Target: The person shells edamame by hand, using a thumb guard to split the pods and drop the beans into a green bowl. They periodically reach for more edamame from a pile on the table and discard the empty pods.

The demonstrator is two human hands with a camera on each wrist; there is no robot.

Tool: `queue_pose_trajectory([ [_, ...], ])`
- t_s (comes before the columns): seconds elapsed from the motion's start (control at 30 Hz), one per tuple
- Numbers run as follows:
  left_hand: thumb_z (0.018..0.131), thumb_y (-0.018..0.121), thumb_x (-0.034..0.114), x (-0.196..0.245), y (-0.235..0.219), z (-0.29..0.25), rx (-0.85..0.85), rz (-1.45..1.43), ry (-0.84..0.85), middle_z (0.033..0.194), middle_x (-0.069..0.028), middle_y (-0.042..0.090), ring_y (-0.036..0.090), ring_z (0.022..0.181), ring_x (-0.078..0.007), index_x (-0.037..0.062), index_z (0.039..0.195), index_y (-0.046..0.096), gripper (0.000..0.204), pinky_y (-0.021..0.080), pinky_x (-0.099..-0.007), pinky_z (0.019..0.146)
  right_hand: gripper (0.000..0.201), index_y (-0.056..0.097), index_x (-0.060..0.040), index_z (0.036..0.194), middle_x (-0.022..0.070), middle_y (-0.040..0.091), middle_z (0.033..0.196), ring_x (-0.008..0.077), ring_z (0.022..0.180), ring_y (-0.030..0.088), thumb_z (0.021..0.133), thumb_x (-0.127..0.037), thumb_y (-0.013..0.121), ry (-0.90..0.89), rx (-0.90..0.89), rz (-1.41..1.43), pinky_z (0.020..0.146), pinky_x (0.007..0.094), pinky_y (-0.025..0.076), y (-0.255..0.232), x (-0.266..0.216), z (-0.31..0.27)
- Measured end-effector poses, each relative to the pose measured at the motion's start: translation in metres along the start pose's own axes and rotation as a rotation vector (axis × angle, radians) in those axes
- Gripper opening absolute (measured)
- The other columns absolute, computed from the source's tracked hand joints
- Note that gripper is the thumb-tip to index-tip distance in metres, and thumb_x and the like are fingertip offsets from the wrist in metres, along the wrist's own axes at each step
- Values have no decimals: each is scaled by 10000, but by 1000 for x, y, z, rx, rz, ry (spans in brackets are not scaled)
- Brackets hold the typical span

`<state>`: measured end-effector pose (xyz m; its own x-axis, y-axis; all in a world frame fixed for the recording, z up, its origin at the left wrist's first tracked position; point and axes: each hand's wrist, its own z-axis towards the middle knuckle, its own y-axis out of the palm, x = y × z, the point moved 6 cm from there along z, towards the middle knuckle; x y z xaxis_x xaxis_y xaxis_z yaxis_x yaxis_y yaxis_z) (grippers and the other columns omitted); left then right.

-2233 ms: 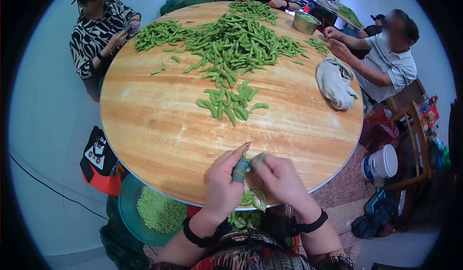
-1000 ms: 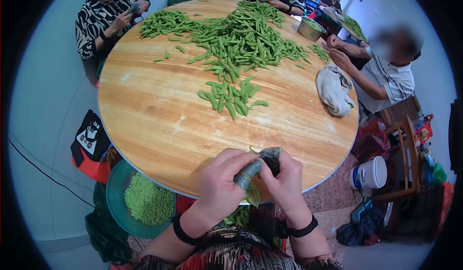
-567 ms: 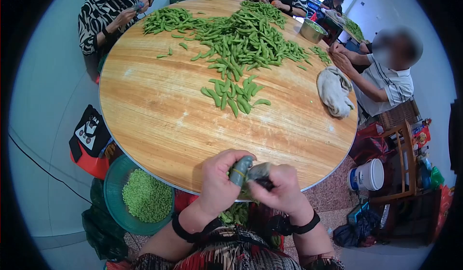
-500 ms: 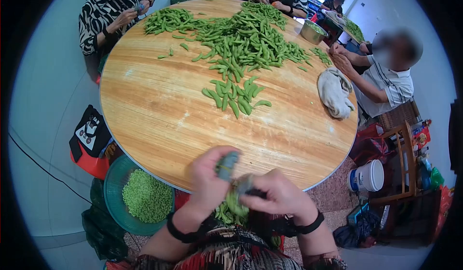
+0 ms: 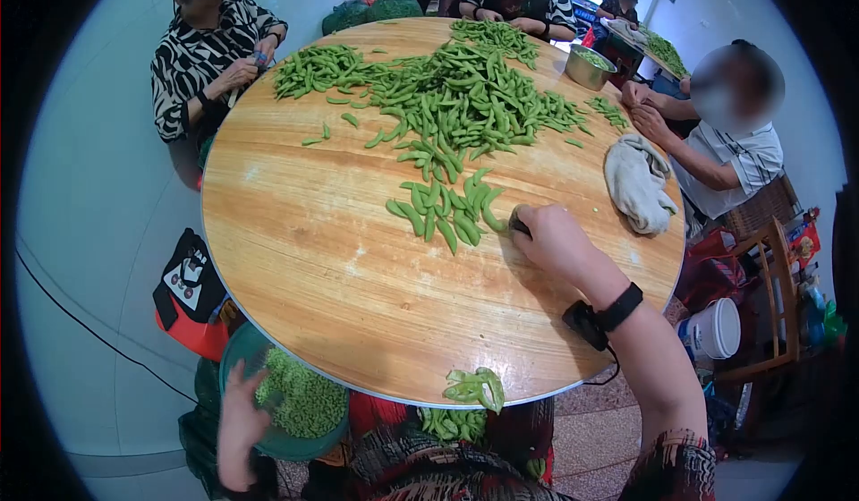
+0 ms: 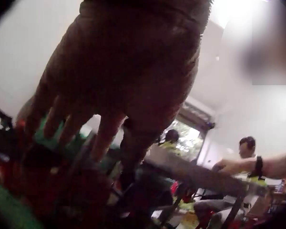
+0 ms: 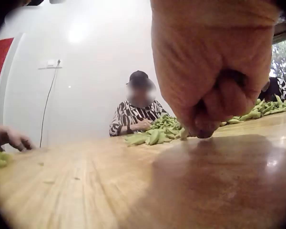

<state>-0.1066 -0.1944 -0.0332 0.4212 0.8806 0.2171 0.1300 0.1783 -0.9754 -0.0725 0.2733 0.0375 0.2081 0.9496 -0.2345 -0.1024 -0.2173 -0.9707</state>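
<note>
In the head view my left hand (image 5: 242,416), blurred, hangs with spread fingers over the green basin (image 5: 234,344) of shelled beans (image 5: 309,403). The left wrist view shows its palm with the fingers stretched downward and nothing held. My right hand (image 5: 557,242) is low on the wooden table, at the right side of a small group of edamame pods (image 5: 434,206). Its curled fingertips pinch at the end of a curved edamame pod (image 5: 489,208). Seen from the right wrist, the fingers (image 7: 224,102) are bent down to the tabletop. Opened pod shells (image 5: 474,388) lie at the near edge.
A large heap of edamame pods (image 5: 465,89) covers the far middle of the round table (image 5: 340,268). A grey cloth (image 5: 637,183) and a metal bowl (image 5: 589,70) stand at the right. Other people sit around the table. A white bucket (image 5: 714,329) is on the floor.
My hands, earlier together at the near edge, have parted. The left has swung left over the basin; the right has reached forward to the small pod group, and the curved pod there has turned.
</note>
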Motion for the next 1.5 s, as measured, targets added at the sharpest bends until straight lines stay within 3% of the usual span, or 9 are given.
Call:
queue_pose_trajectory([
  [0.17, 777, 668, 103, 86, -121, 71, -256, -659, 143, 1142, -159, 576, 562, 1044, -277, 10, 1140, 555, 391, 460, -350, 856, 252, 548, 23, 962, 263, 595, 761, 418, 777, 576, 801, -171, 545, -8, 66, 153, 687, 469, 461, -4, 16, 12],
  [0.27, 834, 618, 177, 148, -143, 140, -385, -442, 359, 1135, -103, 587, 580, 947, -213, 26, 1182, 538, 387, 450, -316, 850, 308, 526, 34, 1009, 272, 599, 789, 417, 787, 583, 800, -192, 553, 18, 279, 264, 702, 465, 464, -1, 48, 46],
  [0.53, 876, 514, 387, 231, -16, 338, -157, -363, 362, 1345, -215, 391, 380, 1247, -339, 78, 1343, 358, 582, 325, -404, 1009, 341, 506, 8, 1063, 221, 626, 885, 389, 849, 595, 830, -239, 534, 243, 177, 264, 759, 438, 482, 23, 100, 145],
  [0.6, 880, 521, 327, 247, 14, 329, 62, -43, 463, 1334, -246, 378, 316, 1273, -386, 76, 1360, 323, 577, 288, -427, 1031, 292, 509, -5, 1030, 214, 627, 855, 391, 822, 594, 830, -218, 520, 132, 156, 153, 735, 452, 479, 25, 73, 138],
  [0.83, 860, 514, 236, 282, 22, 215, -151, -136, 571, 1406, -249, 247, 138, 1324, -449, 63, 1382, 254, 609, 189, -567, 1043, 193, 477, 4, 915, 235, 609, 781, 400, 775, 589, 817, -158, 518, -144, 70, 279, 690, 469, 464, 29, 5, 40],
  [1.27, 773, 638, 115, 259, -33, 67, -13, -601, 494, 1097, -147, 559, 506, 1077, -281, 67, 1059, 587, 295, 419, -376, 889, 201, 581, -9, 901, 210, 613, 780, 373, 754, 593, 773, -163, 581, -207, -102, 200, 686, 456, 469, -2, -9, -86],
  [1.33, 745, 646, 66, 270, -16, 22, 215, -405, 822, 988, -122, 605, 575, 935, -250, 57, 1003, 604, 261, 457, -343, 801, 190, 587, -7, 874, 213, 609, 772, 383, 763, 587, 768, -165, 583, -167, -91, 184, 693, 466, 465, 1, -14, -92],
  [1.43, 758, 642, 52, 285, -4, -24, -144, -599, 1065, 961, -115, 614, 592, 850, -246, 48, 1008, 598, 254, 463, -313, 780, 189, 589, -3, 849, 188, 603, 718, 357, 722, 593, 778, -178, 589, -161, -37, 141, 666, 445, 470, 3, -15, -96],
  [1.5, 795, 624, 47, 282, -5, -23, -263, -905, 835, 930, -83, 610, 576, 865, -201, 27, 1070, 577, 280, 456, -284, 788, 199, 586, -1, 852, 160, 601, 672, 319, 673, 605, 793, -191, 592, -185, 13, 112, 633, 415, 479, -1, -18, -101],
])
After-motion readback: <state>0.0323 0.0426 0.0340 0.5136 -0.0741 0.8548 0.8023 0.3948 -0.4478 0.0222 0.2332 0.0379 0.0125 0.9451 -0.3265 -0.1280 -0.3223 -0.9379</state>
